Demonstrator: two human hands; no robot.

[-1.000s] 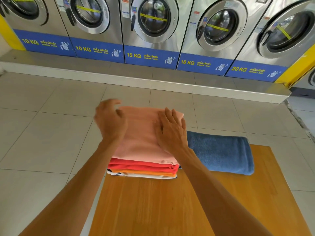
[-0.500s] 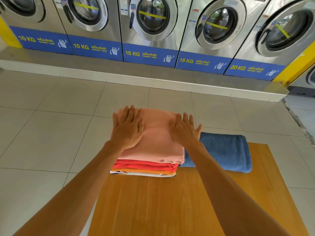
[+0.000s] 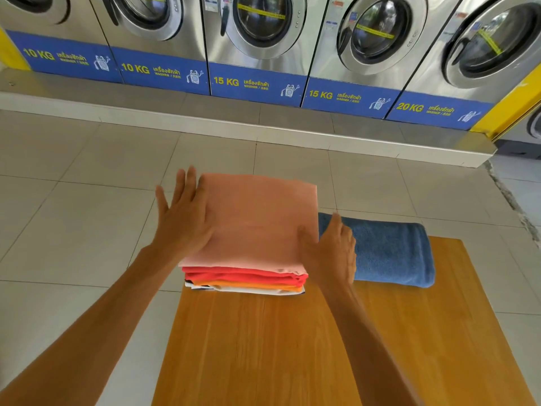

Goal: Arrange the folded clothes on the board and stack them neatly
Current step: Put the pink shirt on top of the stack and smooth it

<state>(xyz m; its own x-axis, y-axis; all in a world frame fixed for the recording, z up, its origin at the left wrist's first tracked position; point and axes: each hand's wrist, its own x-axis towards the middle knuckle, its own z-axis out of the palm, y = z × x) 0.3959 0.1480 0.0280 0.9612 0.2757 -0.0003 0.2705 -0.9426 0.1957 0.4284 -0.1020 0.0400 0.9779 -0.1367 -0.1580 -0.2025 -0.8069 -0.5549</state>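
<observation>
A stack of folded clothes (image 3: 248, 281) sits at the far left end of the wooden board (image 3: 263, 347), with a salmon-pink piece (image 3: 257, 221) on top and red, orange and white layers beneath. My left hand (image 3: 183, 219) lies flat against the stack's left edge, fingers spread. My right hand (image 3: 332, 249) presses flat against the stack's right side, between it and a folded blue towel (image 3: 389, 253). Neither hand grips anything.
A row of steel front-loading washing machines (image 3: 263, 30) with blue labels stands on a raised kerb (image 3: 263, 133) at the back. Pale floor tiles (image 3: 73, 215) surround the board. The near half of the board is bare wood.
Both hands slid outward from the top of the pink piece to the stack's left and right sides. The camera view has also shifted closer.
</observation>
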